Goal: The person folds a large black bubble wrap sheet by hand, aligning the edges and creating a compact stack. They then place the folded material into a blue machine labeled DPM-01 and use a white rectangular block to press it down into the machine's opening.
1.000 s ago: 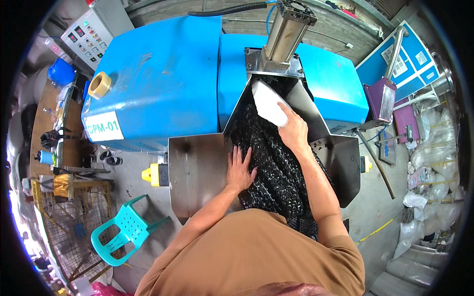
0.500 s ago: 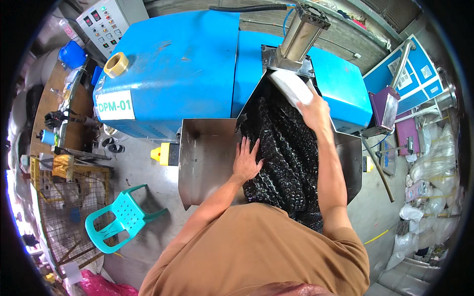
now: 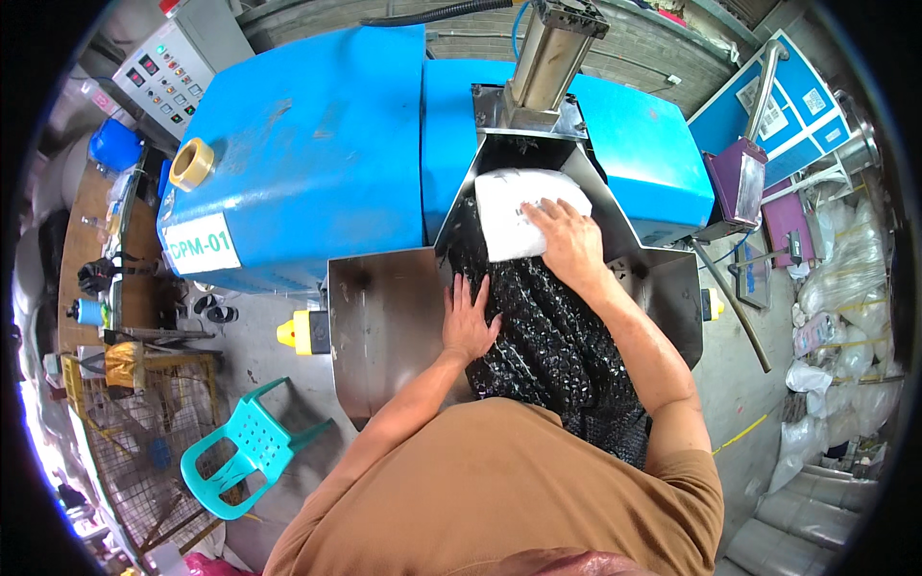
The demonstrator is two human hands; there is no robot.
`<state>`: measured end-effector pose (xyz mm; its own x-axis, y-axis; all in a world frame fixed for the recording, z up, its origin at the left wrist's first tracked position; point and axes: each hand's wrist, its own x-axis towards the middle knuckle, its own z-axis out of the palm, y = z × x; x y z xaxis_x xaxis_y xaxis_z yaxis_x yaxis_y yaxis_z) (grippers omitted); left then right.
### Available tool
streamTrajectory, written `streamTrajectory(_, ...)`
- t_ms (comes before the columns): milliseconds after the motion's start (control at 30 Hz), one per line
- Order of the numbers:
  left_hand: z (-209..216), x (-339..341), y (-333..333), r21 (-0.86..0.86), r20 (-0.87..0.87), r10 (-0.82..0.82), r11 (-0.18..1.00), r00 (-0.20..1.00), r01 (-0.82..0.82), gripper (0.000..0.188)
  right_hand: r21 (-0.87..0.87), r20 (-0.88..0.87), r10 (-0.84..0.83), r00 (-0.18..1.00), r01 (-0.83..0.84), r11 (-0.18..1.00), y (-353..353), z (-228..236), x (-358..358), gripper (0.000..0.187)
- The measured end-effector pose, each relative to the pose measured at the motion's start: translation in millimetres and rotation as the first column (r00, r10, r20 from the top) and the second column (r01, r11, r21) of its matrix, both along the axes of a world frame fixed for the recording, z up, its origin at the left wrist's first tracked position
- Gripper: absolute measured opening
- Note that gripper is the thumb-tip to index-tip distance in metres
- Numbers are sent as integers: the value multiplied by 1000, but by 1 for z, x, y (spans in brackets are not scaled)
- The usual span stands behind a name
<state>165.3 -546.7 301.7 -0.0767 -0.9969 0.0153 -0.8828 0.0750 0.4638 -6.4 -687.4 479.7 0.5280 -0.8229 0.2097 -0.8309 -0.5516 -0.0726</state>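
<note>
Metal chute (image 3: 615, 225), landmark: in its upper part, one white piece (image 3: 507, 223) over gathered glossy black film (image 3: 567, 355), your right hand (image 3: 569, 248) at the piece's right side, fingers laid on top, thumb hidden, so whether it is clamped cannot be told. Your left hand (image 3: 469, 326), fingers apart, palm down, lies toward the chute's lower left, at the film's left edge. Advisable handling: left palm light and steady against the folds, white piece level and clear of the chute's walls.
</note>
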Motion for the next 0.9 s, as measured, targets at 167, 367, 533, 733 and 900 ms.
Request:
streamTrajectory(167,5,-2,-7,38,10,-3,999,1000,3,88,-60,-30,-32,999,30,998,-17,-23,5,58)
streamTrajectory(367,5,-2,-6,18,26,5,1000,1000,-6,88,-16,16,13,1000,-13,1000,-9,-77,-25,54)
streamTrajectory(533,5,2,-8,-16,-36,2,1000,999,-2,85,-12,73,35,997,-34,999,-9,15,0,47)
streamTrajectory(733,4,0,-3,38,-26,5,999,1000,-4,88,-15,15,28,999,-28,1000,4,48,-12,47)
streamTrajectory(900,12,0,-4,71,-6,-8,997,1000,9,89,-29,14,92,996,-92,995,-43,-32,-21,46)
